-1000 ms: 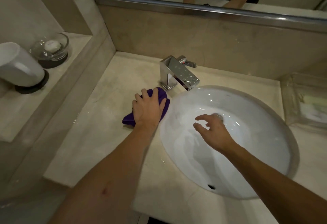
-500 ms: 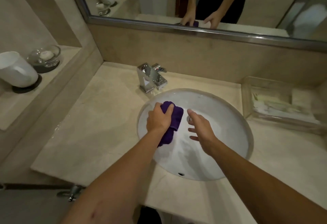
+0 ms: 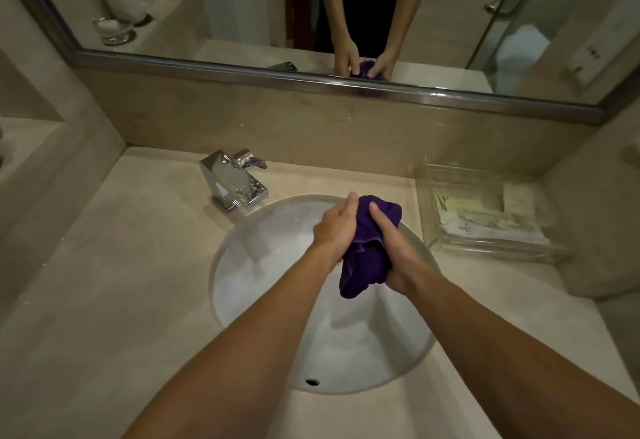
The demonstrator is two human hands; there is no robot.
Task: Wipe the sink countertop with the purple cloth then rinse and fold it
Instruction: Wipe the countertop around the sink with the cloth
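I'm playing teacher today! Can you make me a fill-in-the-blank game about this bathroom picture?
1. Both hands hold a cloth coloured ____.
2. The cloth is held above the white ____.
3. The shiny faucet stands on the cloth's ____ side.
4. The clear tray sits on the sink's ____ side.

Missing words: purple; sink; left; right

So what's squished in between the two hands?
The purple cloth, bunched up between the left hand and right hand, above the sink, in the head view.

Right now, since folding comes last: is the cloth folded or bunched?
Bunched. The cloth is crumpled between the left hand and right hand over the sink, loose end hanging.
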